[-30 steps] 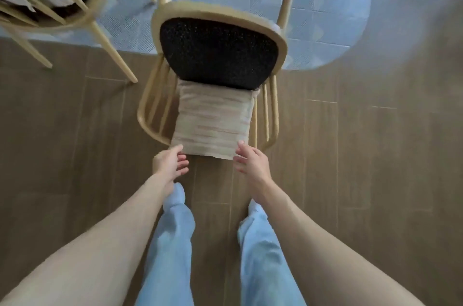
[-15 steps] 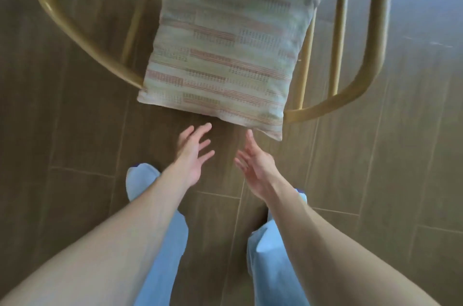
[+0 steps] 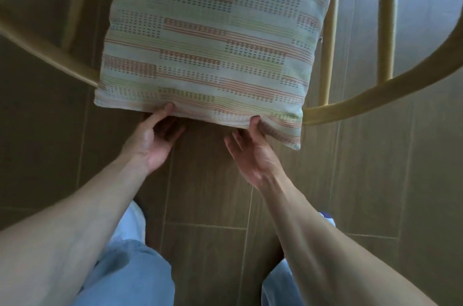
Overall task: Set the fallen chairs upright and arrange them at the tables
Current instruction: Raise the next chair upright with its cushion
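Bare forearms, no sleeves; light-blue loose jeans (image 3: 130, 273) on both legs, below the hands (image 3: 150, 140).

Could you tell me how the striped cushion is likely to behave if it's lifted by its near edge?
The striped cushion will probably sag rather than stay flat: its near edge already dimples where the right hand presses in. It looks plump and soft, so likely light. The woven cover should grip well for the left hand.

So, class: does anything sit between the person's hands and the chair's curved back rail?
Yes. The striped cushion drapes over the rail in the middle; both the left hand and right hand touch its lower edge, not the wood.
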{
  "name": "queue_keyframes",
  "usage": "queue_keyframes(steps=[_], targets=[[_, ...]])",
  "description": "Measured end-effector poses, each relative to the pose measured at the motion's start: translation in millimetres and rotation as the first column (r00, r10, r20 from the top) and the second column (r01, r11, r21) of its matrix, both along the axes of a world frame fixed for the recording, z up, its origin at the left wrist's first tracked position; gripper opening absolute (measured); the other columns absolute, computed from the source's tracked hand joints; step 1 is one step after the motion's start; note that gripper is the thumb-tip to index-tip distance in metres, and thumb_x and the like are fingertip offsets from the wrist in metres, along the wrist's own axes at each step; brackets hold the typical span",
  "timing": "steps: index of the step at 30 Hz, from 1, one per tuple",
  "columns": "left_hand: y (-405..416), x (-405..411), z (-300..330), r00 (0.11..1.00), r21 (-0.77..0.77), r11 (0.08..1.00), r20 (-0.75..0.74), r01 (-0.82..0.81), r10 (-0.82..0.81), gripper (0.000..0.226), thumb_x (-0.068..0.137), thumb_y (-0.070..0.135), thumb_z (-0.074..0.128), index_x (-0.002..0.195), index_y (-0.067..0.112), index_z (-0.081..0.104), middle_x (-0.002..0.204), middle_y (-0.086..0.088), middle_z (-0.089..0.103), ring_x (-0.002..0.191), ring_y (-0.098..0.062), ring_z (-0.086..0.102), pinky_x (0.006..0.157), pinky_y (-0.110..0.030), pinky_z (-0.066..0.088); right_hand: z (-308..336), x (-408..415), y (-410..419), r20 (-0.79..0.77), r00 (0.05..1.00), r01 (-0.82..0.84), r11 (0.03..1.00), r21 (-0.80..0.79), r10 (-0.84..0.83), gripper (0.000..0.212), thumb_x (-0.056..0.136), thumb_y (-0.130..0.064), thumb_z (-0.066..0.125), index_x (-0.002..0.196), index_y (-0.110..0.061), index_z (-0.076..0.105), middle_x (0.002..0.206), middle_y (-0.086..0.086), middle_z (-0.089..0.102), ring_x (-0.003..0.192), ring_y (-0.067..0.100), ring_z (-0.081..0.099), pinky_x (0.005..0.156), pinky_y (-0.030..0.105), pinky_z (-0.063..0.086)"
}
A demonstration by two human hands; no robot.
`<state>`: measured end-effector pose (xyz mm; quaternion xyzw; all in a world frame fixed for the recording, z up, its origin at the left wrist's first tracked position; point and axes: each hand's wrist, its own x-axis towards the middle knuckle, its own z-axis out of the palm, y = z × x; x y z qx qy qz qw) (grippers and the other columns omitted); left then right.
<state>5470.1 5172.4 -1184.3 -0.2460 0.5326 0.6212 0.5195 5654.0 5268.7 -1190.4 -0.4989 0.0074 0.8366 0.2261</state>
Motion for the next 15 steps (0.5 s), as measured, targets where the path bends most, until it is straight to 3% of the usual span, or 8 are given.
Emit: queue_keyframes(steps=[2, 5, 8, 12, 15], targets=[[-1.3, -4.6, -0.1, 1.000, 0.017, 1.000, 0.010, 0.020, -0.020, 0.066, 0.071, 0.008, 0.076, 0.134, 0.018, 0.058, 0.118, -0.003, 0.075, 0.114, -0.020, 0.069, 0.103, -0.047, 0.050, 1.7, 2.2, 2.5, -0.064, 0.998, -0.003, 1.000, 0.026, 0.005, 0.137, 0.030, -0.034, 0.104, 0.153, -0.024, 0.044, 0.155, 0.005, 0.048, 0.145, 0.026, 0.036, 0.116, 0.049, 0.036], [-3.2, -11.0, 4.1, 0.997, 0.035, 0.997, 0.000, 0.071, -0.071, 0.062, 0.072, 0.005, 0.075, 0.130, 0.018, 0.059, 0.122, -0.004, 0.073, 0.114, -0.020, 0.070, 0.103, -0.048, 0.050, 11.0, 3.9, 4.3, -0.095, 0.995, -0.008, 0.995, 0.100, 0.017, 0.136, 0.035, -0.032, 0.104, 0.155, -0.019, 0.041, 0.153, 0.004, 0.052, 0.141, 0.024, 0.047, 0.115, 0.048, 0.035], [-8.5, -8.1, 17.1, 0.997, 0.043, 0.996, -0.008, 0.073, -0.073, 0.062, 0.072, 0.008, 0.074, 0.131, 0.018, 0.057, 0.136, -0.006, 0.065, 0.123, -0.021, 0.064, 0.108, -0.048, 0.046, 32.8, 7.2, -0.4, -0.075, 0.997, -0.010, 0.995, 0.103, 0.017, 0.133, 0.038, -0.028, 0.104, 0.155, -0.018, 0.041, 0.151, 0.006, 0.055, 0.140, 0.024, 0.050, 0.113, 0.049, 0.038], [-27.4, 8.5, 50.9, 1.000, 0.048, 0.999, -0.024, 0.021, -0.020, 0.069, 0.081, 0.010, 0.069, 0.147, 0.014, 0.047, 0.141, -0.007, 0.061, 0.127, -0.023, 0.061, 0.109, -0.043, 0.046, 78.8, 21.6, -15.7, -0.017, 0.998, -0.060, 0.995, 0.081, 0.061, 0.126, 0.042, -0.027, 0.103, 0.153, -0.019, 0.043, 0.152, 0.007, 0.054, 0.141, 0.025, 0.050, 0.101, 0.050, 0.048], [-49.0, 24.0, 88.7, 0.999, 0.046, 0.998, 0.001, 0.032, -0.032, 0.065, 0.081, 0.007, 0.066, 0.142, 0.016, 0.048, 0.152, -0.011, 0.049, 0.136, -0.028, 0.052, 0.110, -0.044, 0.044, 121.1, 39.7, -28.4, 0.026, 0.993, -0.112, 0.992, 0.051, 0.111, 0.125, 0.042, -0.029, 0.104, 0.152, -0.019, 0.044, 0.151, 0.009, 0.055, 0.141, 0.027, 0.050, 0.099, 0.049, 0.050]])
